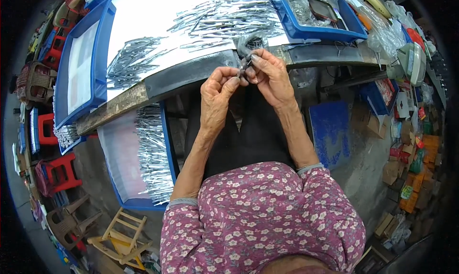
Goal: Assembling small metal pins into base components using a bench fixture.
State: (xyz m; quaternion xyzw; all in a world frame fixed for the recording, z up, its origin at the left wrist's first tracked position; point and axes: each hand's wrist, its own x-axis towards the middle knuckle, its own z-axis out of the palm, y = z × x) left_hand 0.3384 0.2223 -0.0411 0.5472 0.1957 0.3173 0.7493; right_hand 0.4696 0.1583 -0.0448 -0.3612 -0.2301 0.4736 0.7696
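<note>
My left hand (pixel 217 95) and my right hand (pixel 273 75) meet at the table's near edge, thumbs and fingers pinched together. Between the fingertips is a small dark piece (pixel 244 65), too small to name; both hands seem to grip it. Just beyond my fingers, a grey rounded holder (pixel 248 42) with dark bits inside sits at the edge. Many slim silvery metal pieces (pixel 224 18) lie in a loose heap on the white tabletop. A second, darker heap of these metal pieces (pixel 131 59) is to the left.
A blue tray (pixel 99 59) stands at the table's left end; another blue tray (pixel 306 33) with plastic bags is at the right. Below the table on the left, a blue-rimmed tray (pixel 126 197) holds more metal pieces. A wooden chair (pixel 125 236) and red stools (pixel 64 171) stand at left.
</note>
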